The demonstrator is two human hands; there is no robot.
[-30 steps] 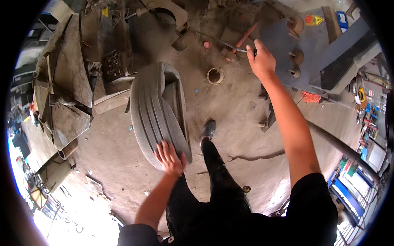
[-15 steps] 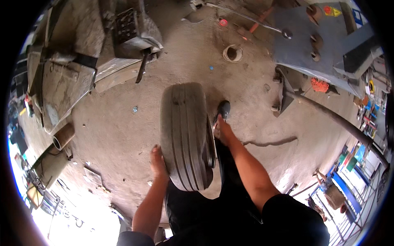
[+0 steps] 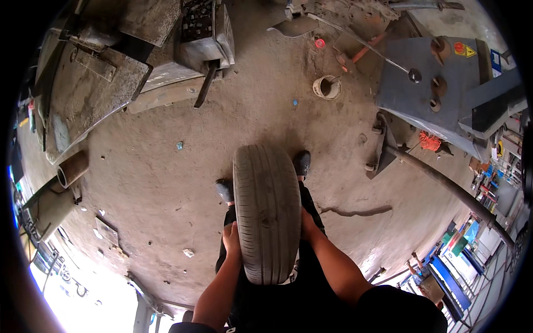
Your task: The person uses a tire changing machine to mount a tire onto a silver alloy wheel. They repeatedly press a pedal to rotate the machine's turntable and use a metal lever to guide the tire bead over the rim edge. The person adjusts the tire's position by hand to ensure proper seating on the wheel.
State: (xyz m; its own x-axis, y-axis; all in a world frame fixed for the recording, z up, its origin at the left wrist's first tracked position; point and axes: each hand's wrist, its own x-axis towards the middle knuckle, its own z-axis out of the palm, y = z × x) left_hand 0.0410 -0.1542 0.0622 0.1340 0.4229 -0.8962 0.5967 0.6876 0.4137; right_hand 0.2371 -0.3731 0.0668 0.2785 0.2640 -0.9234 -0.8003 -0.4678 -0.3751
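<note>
A worn, dusty black car tire stands upright in front of my legs, its grooved tread facing up toward me. My left hand presses on its left sidewall with the thumb showing; the other fingers are mostly hidden. On the opposite sidewall is my right hand, gripping it low, its fingertips out of sight behind the rubber. Both forearms reach in from below. A dark shoe shows left of the tire and another shoe to its right.
A grey machine stands at the far right, with a long pole nearby. A small bucket sits at the back. Worn metal equipment fills the far left, near a short pipe. Another person is at the lower right.
The tire has come closer to my body and turned, its tread now facing me more squarely. My right hand has moved back from the far side to the near right sidewall.
</note>
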